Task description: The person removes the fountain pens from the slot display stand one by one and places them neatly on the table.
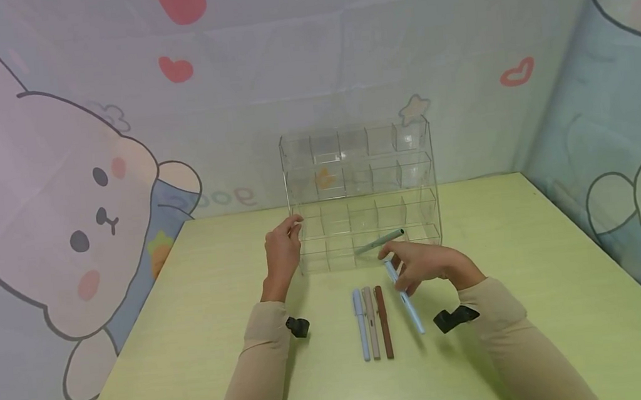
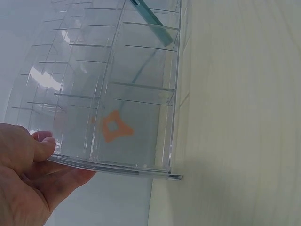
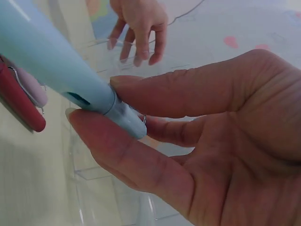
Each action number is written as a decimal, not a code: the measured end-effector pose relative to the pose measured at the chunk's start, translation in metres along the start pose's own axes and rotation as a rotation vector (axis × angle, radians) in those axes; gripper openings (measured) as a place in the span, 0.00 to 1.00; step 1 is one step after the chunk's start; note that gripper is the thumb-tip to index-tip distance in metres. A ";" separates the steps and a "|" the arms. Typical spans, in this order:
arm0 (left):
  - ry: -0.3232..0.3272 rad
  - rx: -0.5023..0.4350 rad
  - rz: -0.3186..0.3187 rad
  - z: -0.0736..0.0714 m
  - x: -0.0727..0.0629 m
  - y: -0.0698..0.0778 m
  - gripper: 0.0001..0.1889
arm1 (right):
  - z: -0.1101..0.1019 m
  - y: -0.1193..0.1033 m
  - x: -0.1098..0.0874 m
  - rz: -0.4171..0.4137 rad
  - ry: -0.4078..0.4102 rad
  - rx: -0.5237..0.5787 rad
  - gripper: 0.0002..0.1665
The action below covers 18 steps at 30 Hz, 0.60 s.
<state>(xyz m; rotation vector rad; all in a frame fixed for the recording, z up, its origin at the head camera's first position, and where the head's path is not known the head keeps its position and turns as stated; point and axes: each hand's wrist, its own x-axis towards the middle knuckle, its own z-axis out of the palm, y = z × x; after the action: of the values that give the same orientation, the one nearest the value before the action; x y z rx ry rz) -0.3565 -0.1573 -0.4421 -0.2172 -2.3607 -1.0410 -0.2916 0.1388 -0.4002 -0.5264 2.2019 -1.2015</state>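
A clear tiered display rack [image 1: 362, 212] with rows of compartments stands on the table. My left hand [image 1: 283, 251] grips its left side edge; in the left wrist view the thumb and fingers [image 2: 70, 186] lie on either side of that edge. My right hand [image 1: 424, 262] pinches a light blue pen [image 1: 411, 309] between thumb and fingers, just in front of the rack. The right wrist view shows the same pen [image 3: 61, 61] up close. A green pen [image 1: 379, 242] leans at a slant in the lowest tier, its upper end pointing right.
Before the rack, a pale blue pen [image 1: 361, 325], a beige pen [image 1: 372, 324] and a brown-red pen [image 1: 383, 324] lie side by side on the light yellow-green table [image 1: 197, 360]. A printed cloth backdrop [image 1: 310, 69] hangs right behind the rack.
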 end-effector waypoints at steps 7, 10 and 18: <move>-0.003 0.003 -0.002 0.000 0.000 0.000 0.09 | 0.002 0.012 0.009 0.006 -0.036 0.052 0.36; -0.005 0.007 -0.002 0.000 0.000 0.000 0.09 | 0.002 0.017 0.011 0.018 -0.053 0.079 0.36; 0.001 0.003 -0.009 0.000 0.000 0.001 0.09 | 0.006 0.030 0.021 0.078 -0.028 0.080 0.37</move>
<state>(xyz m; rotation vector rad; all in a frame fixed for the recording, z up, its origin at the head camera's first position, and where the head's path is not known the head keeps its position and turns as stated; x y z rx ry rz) -0.3558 -0.1568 -0.4417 -0.2050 -2.3644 -1.0408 -0.3059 0.1383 -0.4347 -0.4182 2.1208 -1.2282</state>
